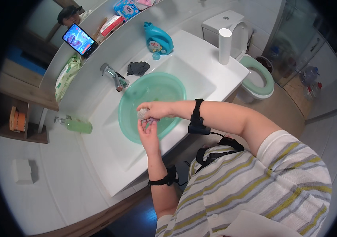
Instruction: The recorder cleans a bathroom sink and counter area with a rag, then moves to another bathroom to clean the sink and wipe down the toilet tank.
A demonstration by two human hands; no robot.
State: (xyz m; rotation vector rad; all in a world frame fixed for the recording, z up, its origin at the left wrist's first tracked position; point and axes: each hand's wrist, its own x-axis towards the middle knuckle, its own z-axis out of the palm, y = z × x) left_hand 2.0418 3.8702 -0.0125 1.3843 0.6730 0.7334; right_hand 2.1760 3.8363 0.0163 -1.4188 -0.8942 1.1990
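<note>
Both hands meet over the left part of a green plastic basin (127, 89) that stands in the white sink with water in it. Between them is a small bunched thing (142, 114), pale grey with lilac parts, perhaps wet cloth. My right hand (157, 110) comes in from the right and grips it from above with curled fingers. From below, my left hand (148, 135) pinches its lilac side with the fingertips. The fingers cover much of it, so its exact kind cannot be told.
Behind the basin are a chrome faucet (115, 77), a dark crumpled cloth (138, 68) and a blue detergent bottle (158, 40). A green soap bottle (77, 125) stands left, a white cylinder (224, 47) right. A lit phone (80, 40) leans on the ledge.
</note>
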